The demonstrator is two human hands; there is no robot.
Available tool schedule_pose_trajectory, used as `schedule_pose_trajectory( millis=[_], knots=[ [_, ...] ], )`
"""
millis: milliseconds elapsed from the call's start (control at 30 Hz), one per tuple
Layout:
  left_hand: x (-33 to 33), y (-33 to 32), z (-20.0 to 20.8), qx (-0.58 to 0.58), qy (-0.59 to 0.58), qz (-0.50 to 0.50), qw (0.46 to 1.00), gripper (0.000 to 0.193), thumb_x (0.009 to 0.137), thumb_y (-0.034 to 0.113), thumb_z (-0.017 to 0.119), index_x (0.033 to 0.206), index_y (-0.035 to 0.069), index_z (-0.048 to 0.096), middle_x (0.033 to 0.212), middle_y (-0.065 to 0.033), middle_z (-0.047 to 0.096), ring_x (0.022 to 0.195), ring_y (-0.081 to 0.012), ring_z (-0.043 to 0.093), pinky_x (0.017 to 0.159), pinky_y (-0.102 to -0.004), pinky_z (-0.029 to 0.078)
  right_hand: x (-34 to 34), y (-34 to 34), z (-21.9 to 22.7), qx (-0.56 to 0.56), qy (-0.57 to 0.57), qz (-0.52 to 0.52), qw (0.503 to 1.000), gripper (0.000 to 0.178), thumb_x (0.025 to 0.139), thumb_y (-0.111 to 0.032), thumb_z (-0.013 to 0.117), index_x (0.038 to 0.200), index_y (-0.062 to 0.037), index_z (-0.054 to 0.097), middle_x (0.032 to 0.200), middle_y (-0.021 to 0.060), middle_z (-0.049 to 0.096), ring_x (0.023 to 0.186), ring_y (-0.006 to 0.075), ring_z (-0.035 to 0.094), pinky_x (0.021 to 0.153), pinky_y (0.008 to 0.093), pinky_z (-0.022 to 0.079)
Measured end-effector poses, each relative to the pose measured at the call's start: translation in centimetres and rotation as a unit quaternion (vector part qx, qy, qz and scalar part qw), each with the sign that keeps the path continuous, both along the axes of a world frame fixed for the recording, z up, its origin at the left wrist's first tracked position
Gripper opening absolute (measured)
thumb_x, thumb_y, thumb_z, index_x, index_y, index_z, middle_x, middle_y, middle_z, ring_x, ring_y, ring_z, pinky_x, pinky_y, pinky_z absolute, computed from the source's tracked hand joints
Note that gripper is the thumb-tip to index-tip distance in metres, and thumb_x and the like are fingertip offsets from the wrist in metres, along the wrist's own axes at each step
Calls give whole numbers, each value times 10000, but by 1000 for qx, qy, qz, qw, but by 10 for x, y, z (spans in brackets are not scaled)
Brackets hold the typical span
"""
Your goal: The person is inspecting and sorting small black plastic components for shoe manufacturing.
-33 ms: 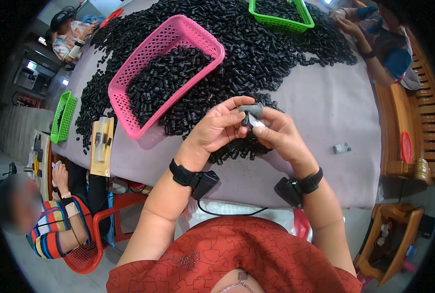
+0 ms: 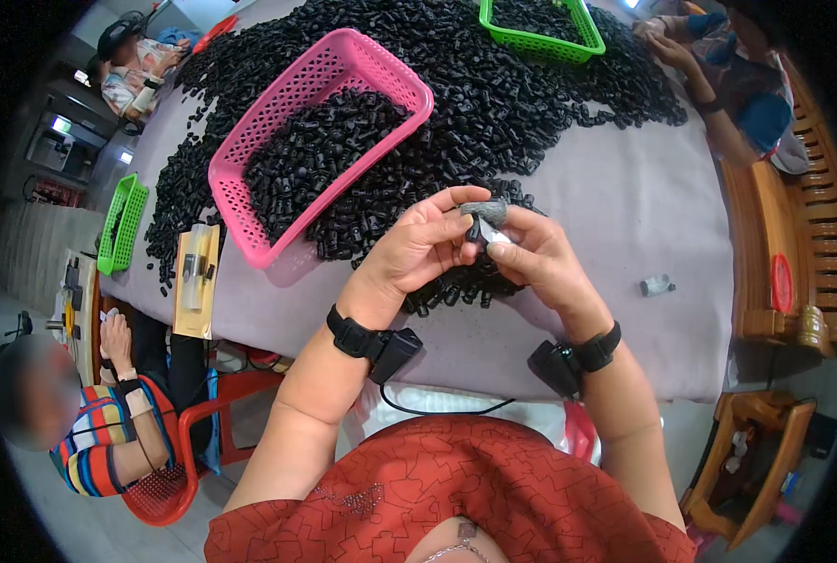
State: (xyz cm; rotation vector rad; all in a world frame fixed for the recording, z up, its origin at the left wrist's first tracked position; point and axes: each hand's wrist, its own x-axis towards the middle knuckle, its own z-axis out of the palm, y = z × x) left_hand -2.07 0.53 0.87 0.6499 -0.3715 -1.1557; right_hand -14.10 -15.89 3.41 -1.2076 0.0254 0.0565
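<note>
Left hand (image 2: pixel 430 236), head view: we pinch a black part (image 2: pixel 474 229) between thumb and fingers.
Right hand (image 2: pixel 537 251): we grip a white piece (image 2: pixel 495 238) between thumb and finger, beside the part.
Part: between our hands, over the near side of the black pile (image 2: pixel 475 103).
Pink basket (image 2: pixel 385 73): left of our hands, holding more parts.
Grey piece (image 2: pixel 658 284): on the table (image 2: pixel 625 206), rightward.

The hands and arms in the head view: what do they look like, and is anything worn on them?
Behind the left hand and right hand, each wrist has a black strap with a boxy black module. A thin black cable curves from the left module. Forearms are bare below red sleeves patterned with dark puzzle-like lines.
</note>
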Motion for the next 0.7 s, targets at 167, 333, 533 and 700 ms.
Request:
schedule_pose_trajectory(
  millis=[167, 333, 533, 700],
  knots=[
    [1, 2, -1, 0, -8, -2, 1000, 421, 927, 119, 611, 1316, 37, 472, 1010, -57, 645, 740, -98, 638, 675, -238, 555, 1, 1, -3, 4, -6, 11, 1000, 421, 878, -112, 655, 1261, -6, 517, 802, -35, 588, 582, 15, 412, 488, 172, 302],
    [2, 1, 1, 9, -4, 17, 1000, 427, 925, 116, 614, 1317, 37, 466, 1000, -54, 649, 733, -97, 638, 664, -233, 557, -2, 2, -2, 21, -11, 40, 999, 560, 865, -123, 676, 1357, -12, 433, 857, -32, 583, 598, 7, 400, 494, 162, 269],
    [2, 1, 2, 9, -26, 23, 999, 433, 917, 98, 621, 1314, 32, 462, 1010, -64, 646, 725, -106, 642, 654, -236, 562, 1, 1, -4, 23, -2, 29, 999, 420, 882, -130, 664, 1257, -16, 515, 754, -50, 538, 586, 14, 409, 488, 171, 295],
    [1, 1, 1, 26, -45, 25, 998, 438, 917, 97, 622, 1319, 36, 461, 1016, -61, 641, 729, -105, 641, 657, -236, 561, 2, -2, -6, 7, 1, 11, 1000, 427, 889, -144, 663, 1270, -13, 523, 755, -52, 538, 586, 14, 411, 484, 170, 299]
  ],
)
